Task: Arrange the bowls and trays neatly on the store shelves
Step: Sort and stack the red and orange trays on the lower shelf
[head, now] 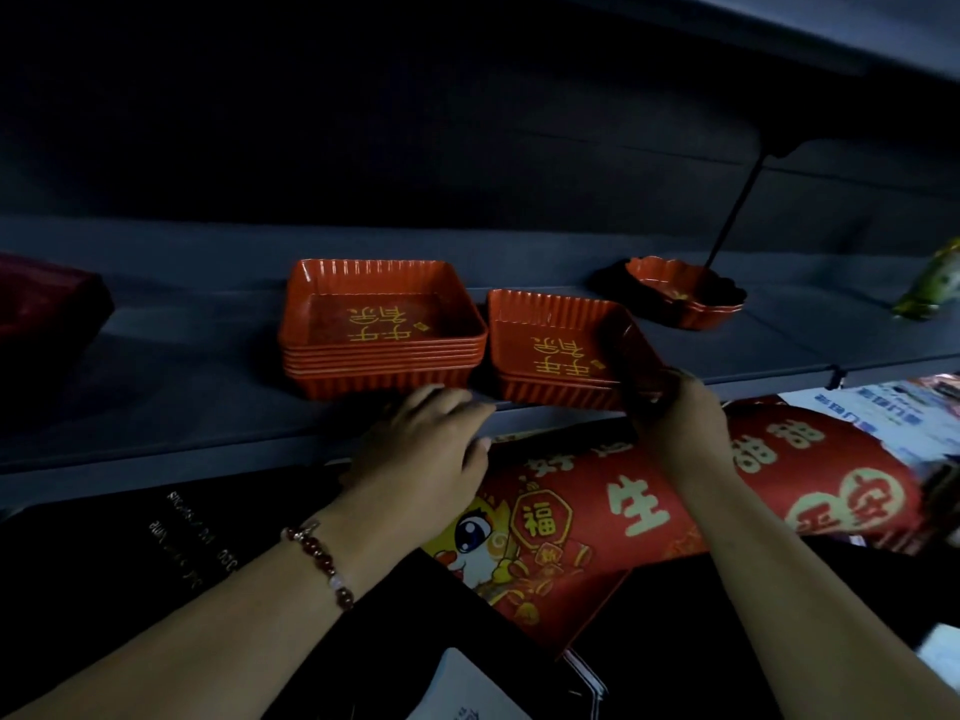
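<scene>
Below shelf: red festive banner [639, 511] with gold characters and cartoon mascot, black packaging [171, 543] beside it; beaded bracelet [324, 563]; green-yellow packet [930, 288] far right.

Grey shelf [208, 324], red tray stacks [382, 350]

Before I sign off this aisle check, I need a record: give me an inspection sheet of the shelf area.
Surface: grey shelf, dimly lit.
Job's things: tall tray stack; short tray stack beside it; scalloped bowls behind.
Clutter: red printed bags on the level below.
Grippers: left hand at the shelf edge, holding nothing; right hand grips the short stack's corner.
Cables: nothing seen.
Surroundings: upper shelf overhead.
</scene>
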A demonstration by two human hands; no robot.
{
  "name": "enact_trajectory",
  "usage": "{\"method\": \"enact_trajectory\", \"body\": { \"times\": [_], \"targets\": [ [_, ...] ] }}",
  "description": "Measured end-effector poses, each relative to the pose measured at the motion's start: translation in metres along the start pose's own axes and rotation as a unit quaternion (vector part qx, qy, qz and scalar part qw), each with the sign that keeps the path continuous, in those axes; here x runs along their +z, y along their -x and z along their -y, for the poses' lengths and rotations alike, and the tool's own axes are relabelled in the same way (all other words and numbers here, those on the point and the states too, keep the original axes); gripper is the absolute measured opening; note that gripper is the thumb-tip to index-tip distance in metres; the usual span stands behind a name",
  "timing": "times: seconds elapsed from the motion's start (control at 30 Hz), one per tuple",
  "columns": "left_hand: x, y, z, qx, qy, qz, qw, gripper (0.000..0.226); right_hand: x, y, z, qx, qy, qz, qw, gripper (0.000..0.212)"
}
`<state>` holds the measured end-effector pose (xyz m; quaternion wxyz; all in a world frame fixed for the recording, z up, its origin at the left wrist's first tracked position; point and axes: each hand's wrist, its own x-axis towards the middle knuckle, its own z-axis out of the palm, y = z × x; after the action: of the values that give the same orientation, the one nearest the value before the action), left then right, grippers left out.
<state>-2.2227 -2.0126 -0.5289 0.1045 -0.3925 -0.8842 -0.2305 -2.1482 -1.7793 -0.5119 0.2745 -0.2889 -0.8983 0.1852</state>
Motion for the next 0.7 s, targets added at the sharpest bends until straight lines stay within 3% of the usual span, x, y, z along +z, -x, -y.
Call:
{"method": "enact_trajectory", "body": {
  "times": [0.17, 0.33, 0.7],
  "targets": [
    [0.005, 0.000, 0.004, -0.018, 0.008, 0.005, 1.000, 0.043, 0.000, -0.004, -0.001, 0.000, -0.074, -0.048, 0.996, 0.011],
    [0.007, -0.002, 0.006, -0.032, 0.018, 0.010, 0.999, 0.043, 0.003, -0.010, -0.010, 0.008, -0.116, -0.045, 0.992, 0.015],
    [0.010, 0.001, 0.005, -0.042, 0.059, -0.012, 0.997, 0.039, -0.004, -0.011, 0.001, -0.019, -0.114, -0.121, 0.986, 0.024]
  ]
}}
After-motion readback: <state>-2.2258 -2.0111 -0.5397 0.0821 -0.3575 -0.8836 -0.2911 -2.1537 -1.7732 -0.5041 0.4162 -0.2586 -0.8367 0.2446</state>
